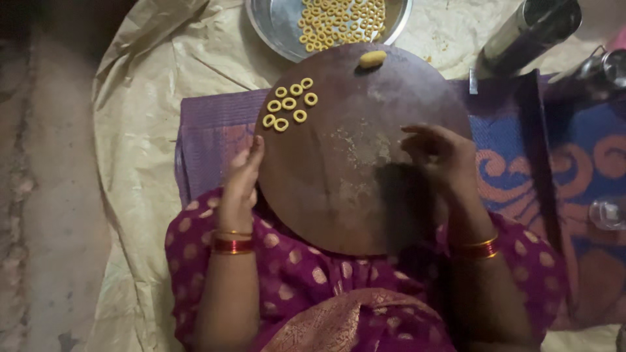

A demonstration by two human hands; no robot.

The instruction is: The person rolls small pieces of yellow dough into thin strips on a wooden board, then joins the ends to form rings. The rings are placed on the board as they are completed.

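Left hand [240, 186] rests flat-fingered on the round dark wooden board's [339, 202] edge; right hand [440, 160] curls, fingertips pinched together, contents unclear. Seven small yellow dough rings [289, 104] shaped, one dough lump [372, 59] left, steel plate [274, 26] beyond well stocked.

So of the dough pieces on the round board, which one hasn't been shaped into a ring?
The oblong lump at the board's far edge, near the steel plate. It is solid, while the cluster of pieces at upper left all have holes.

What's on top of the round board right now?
On the board: seven dough rings, a dough lump, flour dust. The right hand hides whatever is under its fingers.
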